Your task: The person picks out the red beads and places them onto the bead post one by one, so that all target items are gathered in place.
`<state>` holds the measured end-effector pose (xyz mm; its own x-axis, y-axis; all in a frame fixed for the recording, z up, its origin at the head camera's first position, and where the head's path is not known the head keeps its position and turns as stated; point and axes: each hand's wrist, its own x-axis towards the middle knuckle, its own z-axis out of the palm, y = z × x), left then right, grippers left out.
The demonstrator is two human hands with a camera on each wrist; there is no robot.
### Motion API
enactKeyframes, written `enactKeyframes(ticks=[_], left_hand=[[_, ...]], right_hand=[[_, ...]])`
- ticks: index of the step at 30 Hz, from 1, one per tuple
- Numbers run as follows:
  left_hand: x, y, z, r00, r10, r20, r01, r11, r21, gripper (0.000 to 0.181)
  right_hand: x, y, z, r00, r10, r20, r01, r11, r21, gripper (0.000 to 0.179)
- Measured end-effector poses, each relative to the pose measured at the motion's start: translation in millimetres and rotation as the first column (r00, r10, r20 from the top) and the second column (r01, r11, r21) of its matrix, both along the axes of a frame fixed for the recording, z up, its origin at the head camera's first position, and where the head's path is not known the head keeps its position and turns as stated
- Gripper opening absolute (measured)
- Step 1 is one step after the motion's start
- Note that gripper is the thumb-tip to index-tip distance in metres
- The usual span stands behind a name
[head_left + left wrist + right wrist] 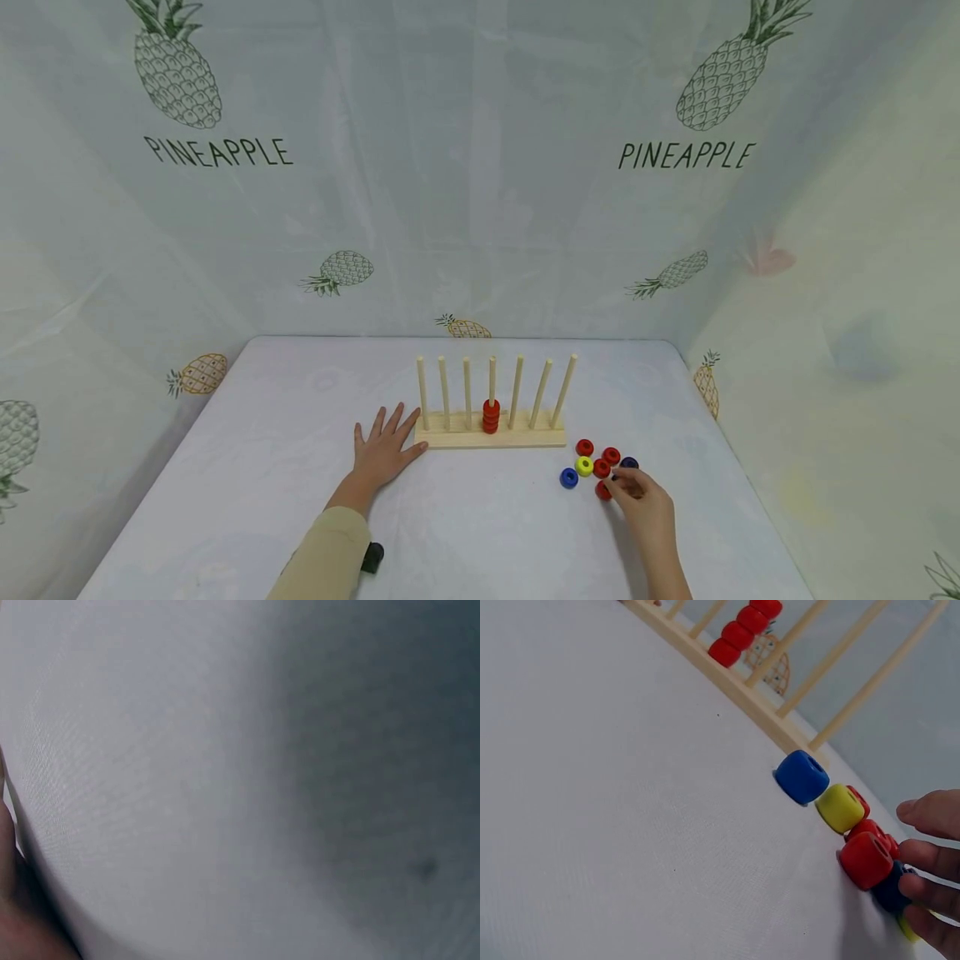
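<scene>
A wooden peg stand (480,440) stands on the table with several upright pegs. Red beads (491,417) are stacked on its middle peg. My left hand (384,452) lies with spread fingers at the stand's left end, fingertips touching or very near the base. Only an edge of that hand (9,885) shows in the left wrist view. My right hand (643,502) hovers over loose beads at right, thumb and fingers apart. Nearest its fingers (930,859) are a red bead (866,860) and a dark blue bead (891,889); a yellow bead is partly hidden beneath them.
Close by are a blue bead (569,477), a yellow bead (584,466) and several red ones, between the stand's right end and my right hand. A black object (372,557) lies beside the left sleeve (324,557). Pineapple-printed cloth (480,183) hangs behind the white table (480,533).
</scene>
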<state>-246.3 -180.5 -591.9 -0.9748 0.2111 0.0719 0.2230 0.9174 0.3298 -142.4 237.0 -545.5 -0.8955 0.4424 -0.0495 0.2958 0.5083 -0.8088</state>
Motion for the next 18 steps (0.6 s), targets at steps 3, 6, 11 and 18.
enactKeyframes(ticks=[3,6,11,18], left_hand=[[-0.2,-0.4,0.3,1.000,0.000,0.000,0.000,1.000,-0.003,0.074],[-0.4,-0.3,0.0,1.000,0.000,0.000,0.000,1.000,-0.010,0.074],[-0.8,-0.1,-1.1,1.000,0.001,-0.005,-0.001,1.000,-0.003,0.073],[-0.8,0.3,-0.5,1.000,0.005,0.021,-0.004,1.000,-0.018,0.076]], right_hand=[[0.4,1.6,-2.5,1.000,0.021,0.005,-0.021,1.000,0.010,0.029],[1.4,2.3,-3.9,0.999,0.034,0.012,-0.034,0.999,0.025,0.030],[2.8,1.9,-3.8,0.999,0.039,0.009,-0.039,0.997,0.061,0.028],[1.1,1.5,-3.4,0.996,0.087,0.031,-0.090,0.990,0.112,0.030]])
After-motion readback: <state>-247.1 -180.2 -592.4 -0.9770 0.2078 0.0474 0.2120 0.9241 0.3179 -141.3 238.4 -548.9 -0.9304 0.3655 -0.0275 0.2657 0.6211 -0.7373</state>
